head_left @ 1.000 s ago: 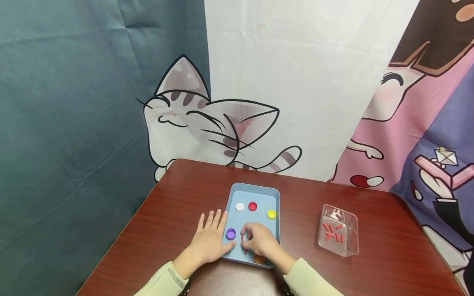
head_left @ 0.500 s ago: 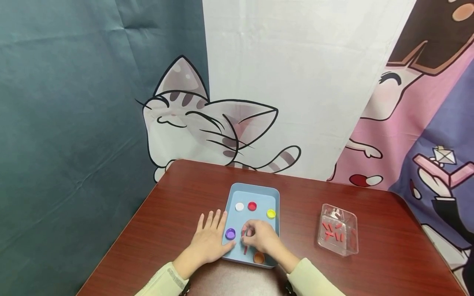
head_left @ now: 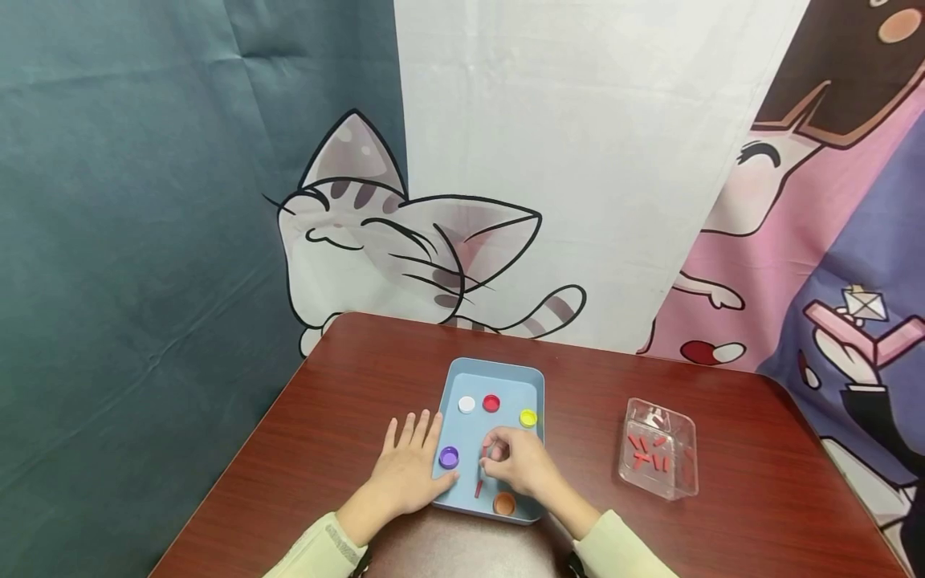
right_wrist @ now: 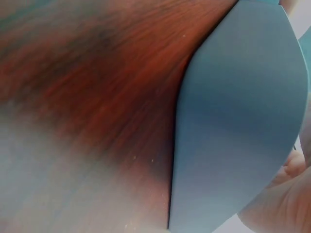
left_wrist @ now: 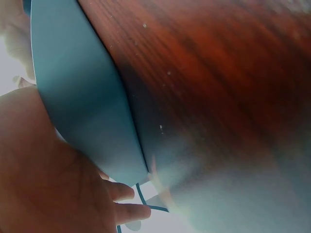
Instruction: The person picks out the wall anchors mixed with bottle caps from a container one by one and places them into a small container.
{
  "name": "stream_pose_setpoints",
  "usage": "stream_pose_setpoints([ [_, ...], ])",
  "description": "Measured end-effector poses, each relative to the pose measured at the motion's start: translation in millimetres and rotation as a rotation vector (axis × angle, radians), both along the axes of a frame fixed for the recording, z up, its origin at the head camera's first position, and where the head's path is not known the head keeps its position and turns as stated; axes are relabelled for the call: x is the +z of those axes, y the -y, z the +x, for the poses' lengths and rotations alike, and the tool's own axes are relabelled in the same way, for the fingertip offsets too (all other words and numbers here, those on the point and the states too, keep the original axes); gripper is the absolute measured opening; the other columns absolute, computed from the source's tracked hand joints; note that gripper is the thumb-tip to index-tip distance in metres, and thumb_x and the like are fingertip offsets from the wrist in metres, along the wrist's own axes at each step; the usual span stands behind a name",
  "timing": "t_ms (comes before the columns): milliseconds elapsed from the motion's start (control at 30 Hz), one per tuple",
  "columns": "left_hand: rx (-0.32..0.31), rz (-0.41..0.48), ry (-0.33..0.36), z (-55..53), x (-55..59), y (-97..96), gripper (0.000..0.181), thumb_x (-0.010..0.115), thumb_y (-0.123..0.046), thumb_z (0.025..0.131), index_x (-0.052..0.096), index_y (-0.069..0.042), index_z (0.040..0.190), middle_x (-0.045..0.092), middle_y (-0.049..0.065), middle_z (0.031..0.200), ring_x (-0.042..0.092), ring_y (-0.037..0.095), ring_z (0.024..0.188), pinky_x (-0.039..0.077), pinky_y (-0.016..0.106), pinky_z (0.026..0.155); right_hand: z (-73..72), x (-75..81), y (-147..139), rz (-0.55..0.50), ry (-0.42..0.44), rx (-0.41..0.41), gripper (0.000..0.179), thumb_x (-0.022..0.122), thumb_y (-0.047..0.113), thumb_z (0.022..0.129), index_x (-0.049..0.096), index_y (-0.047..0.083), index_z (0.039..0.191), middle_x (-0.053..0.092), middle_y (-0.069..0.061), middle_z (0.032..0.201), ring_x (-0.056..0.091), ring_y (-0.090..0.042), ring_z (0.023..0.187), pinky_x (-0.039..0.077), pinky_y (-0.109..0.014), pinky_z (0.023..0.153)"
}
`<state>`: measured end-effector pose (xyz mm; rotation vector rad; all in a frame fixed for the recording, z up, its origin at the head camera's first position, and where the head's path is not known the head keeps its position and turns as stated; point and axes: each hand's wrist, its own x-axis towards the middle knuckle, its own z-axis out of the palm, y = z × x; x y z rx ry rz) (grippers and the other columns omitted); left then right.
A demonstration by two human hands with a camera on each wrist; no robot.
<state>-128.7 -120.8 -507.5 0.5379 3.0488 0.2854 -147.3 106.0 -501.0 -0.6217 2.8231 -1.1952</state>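
My left hand [head_left: 406, 474] lies flat with spread fingers along the left rim of the blue tray [head_left: 499, 370]; in the left wrist view that hand [left_wrist: 53, 170] is beside the tray's outer wall [left_wrist: 85, 92]. Over the tray, my right hand [head_left: 523, 464] pinches a small red stick [head_left: 484, 452] between thumb and forefinger, mostly covered by the fingers. A similar red stick [head_left: 478, 489] lies on the tray floor just below. The tray also bears a purple cap [head_left: 449, 457] near my left thumb and an orange-brown cap [head_left: 504, 503] under my right wrist.
Farther back in the tray are a white cap [head_left: 466, 405], a red cap [head_left: 491, 403] and a yellow cap [head_left: 528, 417]. To the right on the wooden table [head_left: 585, 401] stands a clear plastic box [head_left: 675, 486] with several red sticks [head_left: 641, 459].
With the red stick between its fingers, my right hand has shifted slightly rightward, uncovering the other stick and the orange-brown cap. My left hand has stayed in place.
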Motion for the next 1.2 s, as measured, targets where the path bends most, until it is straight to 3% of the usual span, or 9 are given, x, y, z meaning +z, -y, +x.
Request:
stream_pose_setpoints([
  [600,0.003,0.019,0.001,0.1,-4.2,0.4,0.095,0.056,-0.065,0.092,0.028,-0.004,0.159,0.03,0.023,0.162,0.026,0.045,0.15,0.013,0.065,0.12,6.3,10.2,-18.7,-0.08,-0.055,-0.113,0.017,0.083,0.014,0.078,0.07,0.02,0.086,0.053,0.015,0.065,0.05,0.0,0.06,0.045,-0.019,0.057],
  [1200,0.005,0.021,0.005,1.1,-1.6,-0.3,0.095,0.056,-0.064,0.092,0.028,-0.003,0.159,0.03,0.023,0.162,0.026,0.045,0.15,0.012,0.065,0.119,8.2,17.8,-47.3,-0.176,-0.063,-0.113,0.019,0.083,0.012,0.08,0.07,0.015,0.092,0.057,0.01,0.069,0.053,-0.002,0.062,0.047,-0.02,0.058],
])
